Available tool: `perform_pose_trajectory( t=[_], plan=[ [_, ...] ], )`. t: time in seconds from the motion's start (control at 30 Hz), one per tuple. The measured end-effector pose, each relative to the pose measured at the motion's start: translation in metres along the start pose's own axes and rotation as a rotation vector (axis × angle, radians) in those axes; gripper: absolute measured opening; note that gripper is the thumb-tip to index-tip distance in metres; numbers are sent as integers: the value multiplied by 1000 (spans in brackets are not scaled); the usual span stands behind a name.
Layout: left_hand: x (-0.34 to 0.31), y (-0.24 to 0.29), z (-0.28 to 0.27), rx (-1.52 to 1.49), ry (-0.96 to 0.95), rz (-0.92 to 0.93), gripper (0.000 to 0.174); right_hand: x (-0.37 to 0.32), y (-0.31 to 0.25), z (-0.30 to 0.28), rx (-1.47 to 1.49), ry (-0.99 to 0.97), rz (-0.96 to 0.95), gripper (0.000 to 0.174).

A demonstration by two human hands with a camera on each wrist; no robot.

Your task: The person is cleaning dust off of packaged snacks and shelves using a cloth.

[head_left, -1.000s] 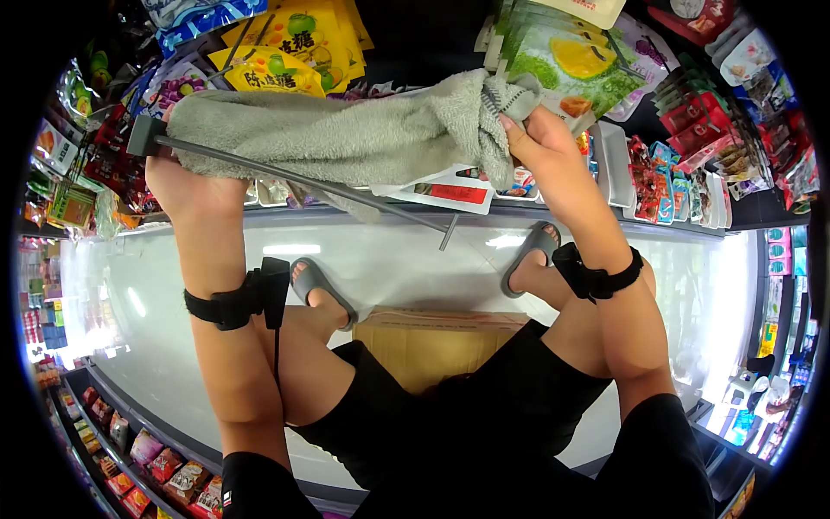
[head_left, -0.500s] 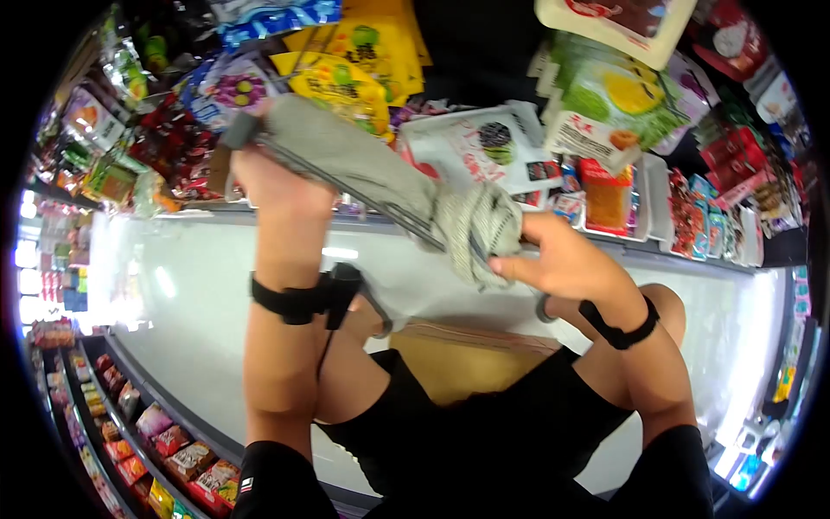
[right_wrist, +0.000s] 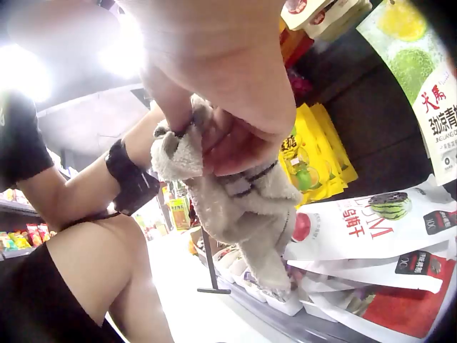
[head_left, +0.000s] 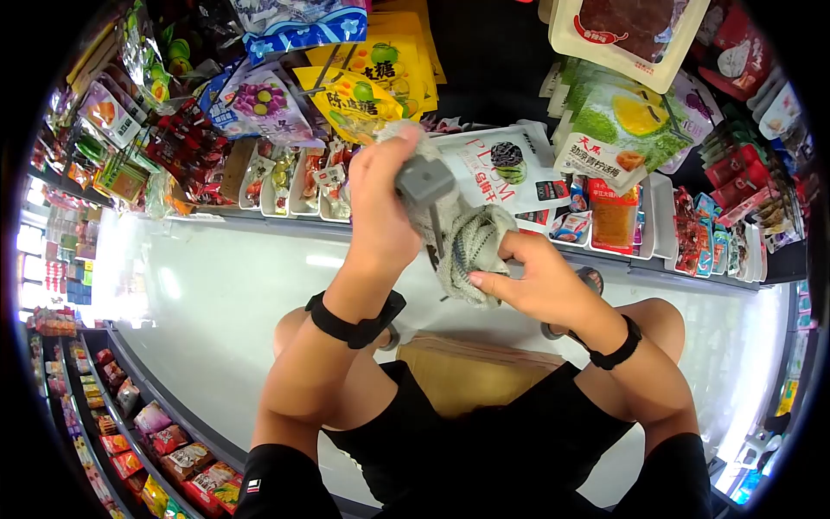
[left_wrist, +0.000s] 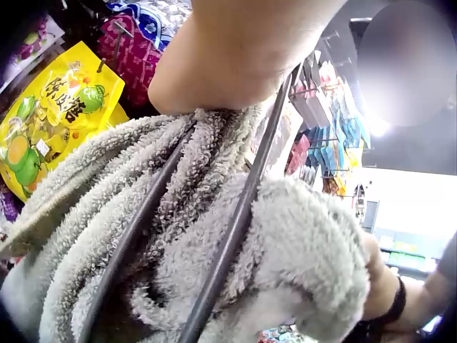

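Observation:
A grey-green towel [head_left: 475, 251] hangs bunched between the two hands in the head view. The left hand [head_left: 386, 195] grips a dark metal rack hook by its grey end block [head_left: 424, 181], together with part of the towel. Pinched between thumb and fingers of the right hand [head_left: 540, 278] is the towel's striped end. In the left wrist view two dark rods [left_wrist: 232, 239] cross the terry cloth [left_wrist: 300, 250]. The right wrist view shows the right hand [right_wrist: 239, 139] curled round the cloth, with a rod's T-shaped end [right_wrist: 214, 291] below.
Yellow candy bags [head_left: 359, 99], a white pouch [head_left: 501, 164] and green lemon packs [head_left: 627, 125] hang in front. White trays [head_left: 661, 216] of small packets line the shelf edge. A cardboard piece [head_left: 467, 372] lies between the person's legs; lower shelves of snacks [head_left: 186, 458] stand at left.
The left hand has moved right and turned, so the hook now points down towards the person. The towel, earlier stretched along the rods, is bunched near the right hand.

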State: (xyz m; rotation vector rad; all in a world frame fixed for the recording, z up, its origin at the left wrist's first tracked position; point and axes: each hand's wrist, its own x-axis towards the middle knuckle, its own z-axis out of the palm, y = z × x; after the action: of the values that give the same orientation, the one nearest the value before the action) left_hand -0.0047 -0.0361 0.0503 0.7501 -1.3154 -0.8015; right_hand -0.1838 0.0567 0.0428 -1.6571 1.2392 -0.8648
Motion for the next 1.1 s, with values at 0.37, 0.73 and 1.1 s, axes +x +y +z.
perform_pose_trajectory(
  t=[0.37, 0.73, 1.1],
  plan=[
    [8, 31, 6, -42, -322, -502, 28, -20, -17, -33, 683, 524, -180, 30],
    [-9, 20, 31, -240, -399, -508, 25, -2, -18, -27, 22, 241, -139, 45],
    [-21, 21, 30, -234, -479, -511, 24, -3, -16, -37, -24, 160, -123, 47]
  ],
)
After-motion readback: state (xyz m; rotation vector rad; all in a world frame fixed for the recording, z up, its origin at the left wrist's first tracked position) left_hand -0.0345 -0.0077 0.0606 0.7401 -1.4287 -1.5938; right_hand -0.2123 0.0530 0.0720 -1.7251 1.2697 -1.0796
